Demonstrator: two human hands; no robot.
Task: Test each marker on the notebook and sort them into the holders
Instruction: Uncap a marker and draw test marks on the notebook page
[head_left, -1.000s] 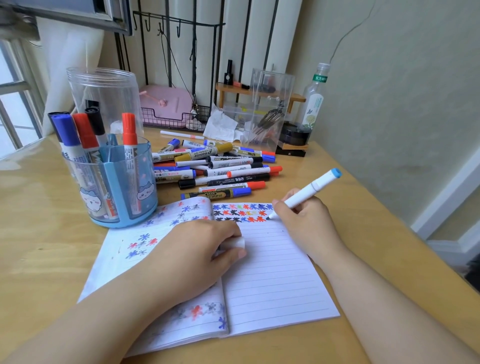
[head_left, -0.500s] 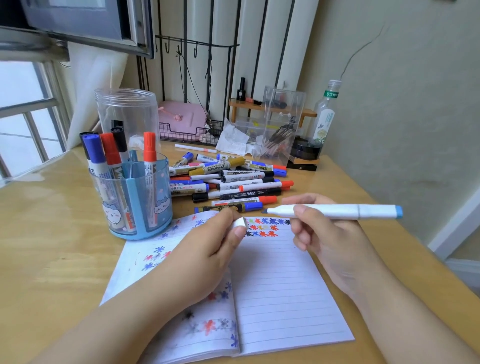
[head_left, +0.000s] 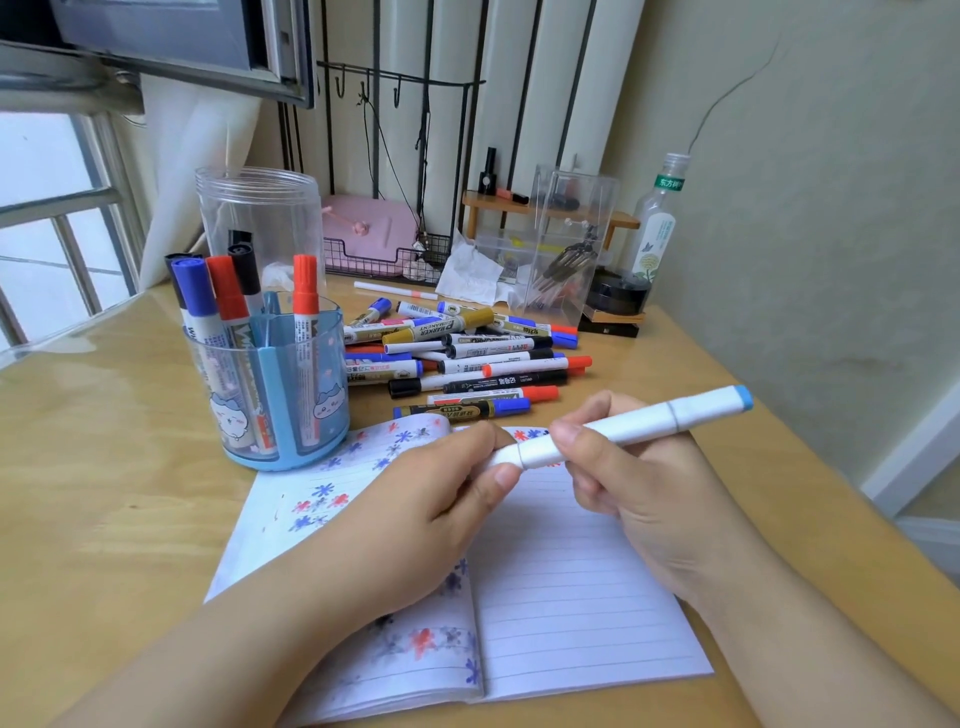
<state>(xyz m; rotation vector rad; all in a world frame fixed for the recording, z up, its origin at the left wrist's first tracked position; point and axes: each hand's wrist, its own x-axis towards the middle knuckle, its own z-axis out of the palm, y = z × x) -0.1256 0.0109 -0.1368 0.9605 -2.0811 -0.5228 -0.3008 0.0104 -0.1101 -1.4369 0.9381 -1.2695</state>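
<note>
I see both hands over the open notebook (head_left: 561, 582). My left hand (head_left: 436, 499) pinches the white cap end of the white marker (head_left: 639, 421); my right hand (head_left: 639, 467) grips its barrel, blue tip angled up and away from the notebook. Behind the notebook, a pile of loose markers (head_left: 467, 358) litters the counter (head_left: 104, 493). Left of the notebook stands the blue holder (head_left: 270, 374) with markers upright inside; a clear jar (head_left: 260, 223) sits behind that. Beyond the pile: a clear box (head_left: 566, 244), a bottle (head_left: 657, 223).
</note>
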